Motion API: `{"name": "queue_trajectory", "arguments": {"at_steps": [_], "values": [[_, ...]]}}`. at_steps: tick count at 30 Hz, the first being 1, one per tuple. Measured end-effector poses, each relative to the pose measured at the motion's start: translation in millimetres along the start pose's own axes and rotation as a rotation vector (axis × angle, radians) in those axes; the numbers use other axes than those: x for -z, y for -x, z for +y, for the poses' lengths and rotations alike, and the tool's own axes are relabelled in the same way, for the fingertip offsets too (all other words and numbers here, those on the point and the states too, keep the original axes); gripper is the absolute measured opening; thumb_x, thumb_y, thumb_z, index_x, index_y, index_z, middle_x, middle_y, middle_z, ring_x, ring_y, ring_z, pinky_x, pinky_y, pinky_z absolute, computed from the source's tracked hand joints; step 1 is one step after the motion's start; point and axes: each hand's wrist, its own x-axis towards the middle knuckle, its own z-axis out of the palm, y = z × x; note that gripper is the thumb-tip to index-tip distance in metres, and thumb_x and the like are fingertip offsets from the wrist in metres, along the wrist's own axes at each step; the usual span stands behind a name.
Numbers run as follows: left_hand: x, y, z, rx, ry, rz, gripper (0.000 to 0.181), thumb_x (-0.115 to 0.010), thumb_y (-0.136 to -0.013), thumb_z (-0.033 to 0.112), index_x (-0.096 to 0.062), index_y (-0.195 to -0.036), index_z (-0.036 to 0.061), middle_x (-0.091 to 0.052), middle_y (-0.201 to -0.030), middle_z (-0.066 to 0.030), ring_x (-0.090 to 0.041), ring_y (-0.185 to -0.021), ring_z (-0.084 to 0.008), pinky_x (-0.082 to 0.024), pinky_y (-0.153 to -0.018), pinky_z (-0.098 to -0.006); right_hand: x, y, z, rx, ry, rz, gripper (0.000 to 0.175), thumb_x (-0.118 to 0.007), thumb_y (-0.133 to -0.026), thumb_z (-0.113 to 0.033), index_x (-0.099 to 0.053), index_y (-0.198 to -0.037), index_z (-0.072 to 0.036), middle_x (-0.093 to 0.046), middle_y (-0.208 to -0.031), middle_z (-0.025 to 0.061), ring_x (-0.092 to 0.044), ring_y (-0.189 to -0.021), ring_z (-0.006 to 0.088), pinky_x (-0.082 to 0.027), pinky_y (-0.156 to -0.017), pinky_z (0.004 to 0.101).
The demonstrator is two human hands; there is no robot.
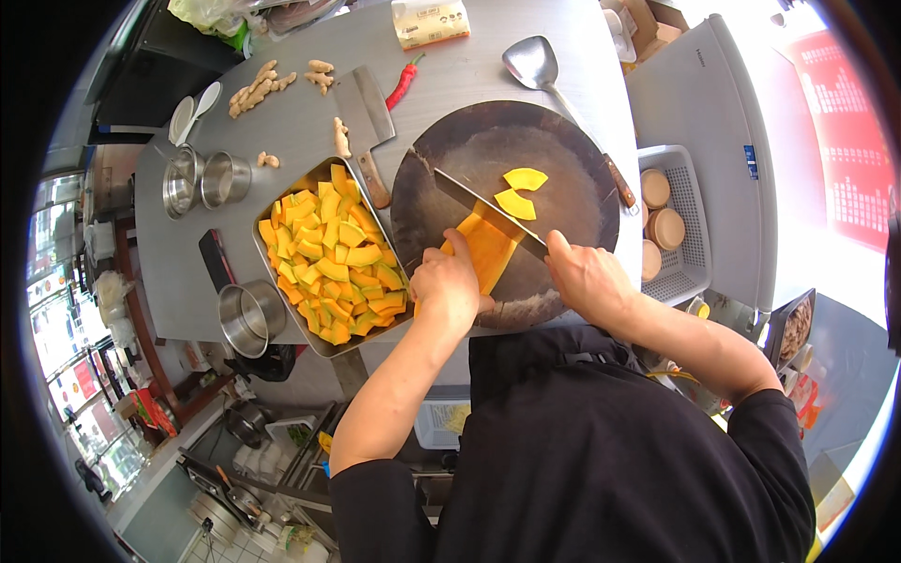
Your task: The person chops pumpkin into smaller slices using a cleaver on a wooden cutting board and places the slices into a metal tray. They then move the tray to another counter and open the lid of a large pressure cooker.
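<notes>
My right hand (590, 278) grips a cleaver whose blade (486, 210) lies slantwise across the far end of a long orange pumpkin piece (490, 255). With its fingers on that piece, my left hand (448, 278) holds it down against a round dark chopping block (574, 218). The knife's handle is hidden in my right fist. Just beyond the blade, two curved pumpkin slices (524, 179) lie on the block. To the left, a rectangular metal tray (382, 221) is heaped with cut pumpkin chunks (331, 260).
A second cleaver (364, 109), a red chili (402, 86) and ginger (259, 90) lie past the tray. A spatula (533, 62) leans on the block's right rim. Steel cups (251, 318) and a phone (215, 259) stand left. A grey basket (686, 232) sits right.
</notes>
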Motion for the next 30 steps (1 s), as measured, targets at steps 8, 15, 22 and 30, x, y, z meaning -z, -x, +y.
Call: {"name": "queue_trajectory", "arguments": {"at_steps": [8, 15, 22, 30], "values": [[-7.5, -0.5, -1.5, -0.015, -0.024, 0.081, 0.122, -0.084, -0.053, 0.059, -0.025, -0.143, 0.0021, -0.058, -0.096, -0.0154, -0.066, -0.076, -0.0249, -0.057, -0.055, -0.0383, -35.0, -29.6, 2.2, 0.057, 0.008, 0.066, 0.015, -0.05, -0.083, -0.003, -0.04, -0.092, 0.0, -0.062, -0.067, 0.0207, -0.063, -0.061, 0.0409, -0.049, -0.053, 0.0486], [13.1, 6.1, 0.8, -0.002, 0.006, -0.012, 0.12, -0.087, -0.054, 0.052, -0.026, -0.14, -0.0055, -0.06, -0.104, -0.0201, -0.065, -0.093, -0.0266, -0.056, -0.074, -0.032, -6.6, -3.7, -4.6, 0.035, -0.036, 0.095, 0.019, -0.053, -0.092, -0.015, -0.04, -0.091, -0.001, -0.059, -0.063, 0.0208, -0.059, -0.06, 0.0425, -0.047, -0.055, 0.0505], [8.1, 3.0, -0.6, 0.001, 0.025, -0.027, 0.121, -0.087, -0.054, 0.051, -0.025, -0.14, -0.0059, -0.06, -0.105, -0.0195, -0.063, -0.095, -0.0251, -0.056, -0.075, -0.0316, 2.3, -4.1, -8.2, 0.031, 0.01, 0.032, 0.015, -0.052, -0.085, -0.006, -0.038, -0.089, -0.001, -0.059, -0.062, 0.0187, -0.061, -0.058, 0.04, -0.047, -0.05, 0.0487], [-3.3, -0.1, -1.4, -0.001, 0.038, 0.037, 0.121, -0.086, -0.051, 0.056, -0.027, -0.14, -0.0012, -0.058, -0.099, -0.0167, -0.066, -0.08, -0.0264, -0.057, -0.062, -0.0364, -2.2, -2.0, -11.6, 0.015, 0.028, -0.009, 0.014, -0.051, -0.088, -0.008, -0.039, -0.089, -0.001, -0.059, -0.064, 0.0203, -0.061, -0.059, 0.0412, -0.047, -0.051, 0.0493]]}}
